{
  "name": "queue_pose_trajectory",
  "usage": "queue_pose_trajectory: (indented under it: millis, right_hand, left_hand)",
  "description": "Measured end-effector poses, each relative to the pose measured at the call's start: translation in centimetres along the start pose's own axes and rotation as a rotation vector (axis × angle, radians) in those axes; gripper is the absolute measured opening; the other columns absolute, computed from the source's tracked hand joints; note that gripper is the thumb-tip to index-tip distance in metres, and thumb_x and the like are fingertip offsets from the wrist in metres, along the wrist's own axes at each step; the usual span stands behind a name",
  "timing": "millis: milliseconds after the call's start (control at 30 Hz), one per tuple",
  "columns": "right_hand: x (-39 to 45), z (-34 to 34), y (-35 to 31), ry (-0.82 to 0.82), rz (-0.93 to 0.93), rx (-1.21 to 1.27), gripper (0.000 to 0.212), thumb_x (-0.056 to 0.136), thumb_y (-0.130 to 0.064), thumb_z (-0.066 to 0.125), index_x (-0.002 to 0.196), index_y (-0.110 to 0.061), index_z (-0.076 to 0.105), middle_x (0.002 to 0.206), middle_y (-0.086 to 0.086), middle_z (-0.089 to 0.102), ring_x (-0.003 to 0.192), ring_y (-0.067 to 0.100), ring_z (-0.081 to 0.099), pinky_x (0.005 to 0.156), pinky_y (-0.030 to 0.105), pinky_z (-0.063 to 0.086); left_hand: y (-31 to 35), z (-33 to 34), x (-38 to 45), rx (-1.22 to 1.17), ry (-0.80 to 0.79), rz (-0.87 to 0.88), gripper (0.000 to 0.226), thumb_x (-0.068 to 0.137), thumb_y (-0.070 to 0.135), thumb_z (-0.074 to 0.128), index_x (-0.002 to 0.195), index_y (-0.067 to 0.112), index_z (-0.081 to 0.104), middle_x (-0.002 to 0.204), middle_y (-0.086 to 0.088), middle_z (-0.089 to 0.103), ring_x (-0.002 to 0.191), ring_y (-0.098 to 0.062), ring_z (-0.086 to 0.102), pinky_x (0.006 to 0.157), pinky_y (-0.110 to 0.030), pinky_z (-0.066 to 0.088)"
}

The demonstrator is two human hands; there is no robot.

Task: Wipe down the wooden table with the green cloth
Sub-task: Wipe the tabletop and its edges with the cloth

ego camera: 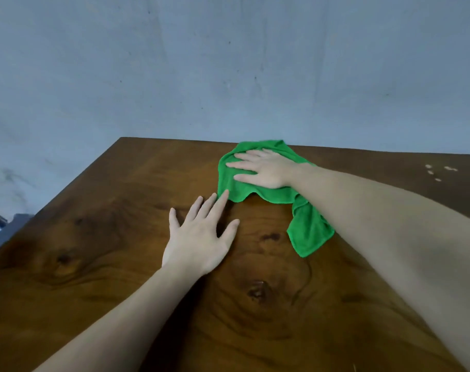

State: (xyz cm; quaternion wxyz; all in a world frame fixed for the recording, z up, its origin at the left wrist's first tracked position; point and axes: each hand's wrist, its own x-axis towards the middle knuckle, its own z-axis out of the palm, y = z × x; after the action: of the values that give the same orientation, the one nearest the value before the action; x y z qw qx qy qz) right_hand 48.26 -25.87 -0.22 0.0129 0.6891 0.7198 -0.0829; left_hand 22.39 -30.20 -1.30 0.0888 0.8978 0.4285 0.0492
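A green cloth (306, 224) lies crumpled on the dark wooden table (94, 251), near its far edge. My right hand (266, 167) presses flat on the cloth's far part, fingers spread and pointing left. A loose tail of the cloth trails back under my right forearm. My left hand (201, 237) rests palm down on the bare wood just in front of the cloth, fingers apart, with the fingertips touching the cloth's near left edge.
A grey-blue wall (228, 63) rises right behind the table's far edge. Small pale spots (440, 173) mark the wood at the far right. Beyond the table's left edge (54, 205) a grey piece of furniture (3, 226) shows.
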Motion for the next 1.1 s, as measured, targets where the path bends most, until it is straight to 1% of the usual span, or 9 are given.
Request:
queue_pose_trajectory:
  millis: [167, 333, 500, 567, 633, 700, 833, 967, 1100]
  right_hand:
    - [-0.8, -0.5, 4.7, 0.014, 0.080, 0.003, 0.063, 0.097, -0.073, 0.014, 0.156, -0.051, 0.014, 0.168, -0.017, 0.007, 0.155, 0.013, 0.007, 0.125, 0.040, 0.003]
    - [-5.7, -0.3, 8.2, 0.004, 0.218, 0.009, 0.064, 0.097, -0.073, 0.012, 0.157, -0.050, 0.010, 0.168, -0.016, 0.005, 0.155, 0.016, 0.006, 0.124, 0.041, 0.002]
    - [-10.4, 0.6, 9.6, 0.043, 0.514, 0.021, 0.068, 0.093, -0.078, 0.008, 0.156, -0.053, 0.008, 0.170, -0.006, 0.008, 0.156, 0.024, 0.007, 0.124, 0.052, 0.002]
    - [-11.1, 1.0, 8.3, 0.036, 0.669, 0.037, 0.070, 0.090, -0.080, 0.008, 0.155, -0.055, 0.005, 0.170, -0.001, 0.004, 0.156, 0.033, 0.002, 0.121, 0.061, -0.003]
    - [-11.4, 1.3, 6.2, 0.016, 0.740, 0.045, 0.072, 0.088, -0.081, 0.007, 0.155, -0.055, 0.002, 0.170, 0.001, -0.001, 0.154, 0.040, -0.005, 0.116, 0.070, -0.008]
    - [-12.0, 1.6, 3.8, 0.008, 0.703, 0.039, 0.072, 0.089, -0.080, 0.006, 0.155, -0.054, -0.001, 0.170, 0.001, -0.004, 0.154, 0.039, -0.009, 0.116, 0.071, -0.007]
    - [-14.6, 2.8, -2.2, 0.027, 0.531, 0.022, 0.069, 0.094, -0.073, 0.007, 0.158, -0.047, 0.000, 0.170, -0.002, -0.003, 0.156, 0.027, -0.007, 0.121, 0.062, -0.005]
    - [-18.6, 4.0, -9.0, 0.039, 0.373, 0.022, 0.067, 0.100, -0.064, 0.010, 0.161, -0.037, 0.001, 0.170, -0.005, -0.001, 0.156, 0.019, -0.007, 0.124, 0.053, -0.005]
    - [-23.7, 5.0, -14.7, 0.027, 0.202, 0.013, 0.064, 0.104, -0.057, 0.012, 0.161, -0.031, 0.003, 0.170, -0.007, 0.002, 0.156, 0.014, -0.007, 0.125, 0.047, -0.005]
  left_hand:
    - [-0.1, -0.4, 0.2, 0.019, -0.062, -0.012, 0.066, 0.087, 0.079, 0.008, 0.149, 0.058, 0.012, 0.163, 0.021, 0.007, 0.151, -0.007, -0.004, 0.119, -0.057, -0.008]
    - [-0.1, -0.6, 0.2, 0.007, -0.066, -0.005, 0.068, 0.085, 0.080, 0.010, 0.149, 0.057, 0.016, 0.163, 0.021, 0.009, 0.151, -0.007, -0.003, 0.119, -0.056, -0.008]
    - [0.0, -0.7, 0.0, 0.001, -0.068, -0.005, 0.068, 0.086, 0.080, 0.012, 0.149, 0.055, 0.018, 0.163, 0.019, 0.010, 0.151, -0.008, -0.001, 0.119, -0.056, -0.005]
    - [0.0, -0.7, -0.1, -0.003, -0.056, -0.002, 0.066, 0.088, 0.077, 0.016, 0.149, 0.054, 0.020, 0.163, 0.018, 0.012, 0.151, -0.009, 0.000, 0.119, -0.056, -0.004]
    - [0.0, -0.6, -0.2, -0.004, -0.046, 0.001, 0.064, 0.090, 0.076, 0.018, 0.150, 0.052, 0.022, 0.163, 0.017, 0.013, 0.151, -0.010, 0.002, 0.119, -0.057, -0.004]
    - [0.0, -0.6, -0.2, -0.002, -0.040, 0.003, 0.064, 0.091, 0.075, 0.017, 0.150, 0.051, 0.023, 0.163, 0.015, 0.015, 0.151, -0.012, 0.004, 0.119, -0.058, -0.003]
    - [0.1, -0.5, -0.3, -0.083, 0.016, 0.012, 0.065, 0.092, 0.073, 0.017, 0.147, 0.044, 0.035, 0.161, 0.013, 0.025, 0.151, -0.013, 0.011, 0.118, -0.061, 0.001]
    - [0.4, -0.9, -1.6, -0.138, 0.132, 0.075, 0.055, 0.099, 0.059, 0.022, 0.141, 0.035, 0.047, 0.157, 0.008, 0.036, 0.147, -0.015, 0.025, 0.119, -0.058, 0.012]
    - [2.0, -0.9, -4.9, -0.207, 0.069, 0.099, 0.052, 0.101, 0.053, 0.021, 0.141, 0.033, 0.048, 0.155, 0.007, 0.039, 0.144, -0.015, 0.031, 0.118, -0.058, 0.014]
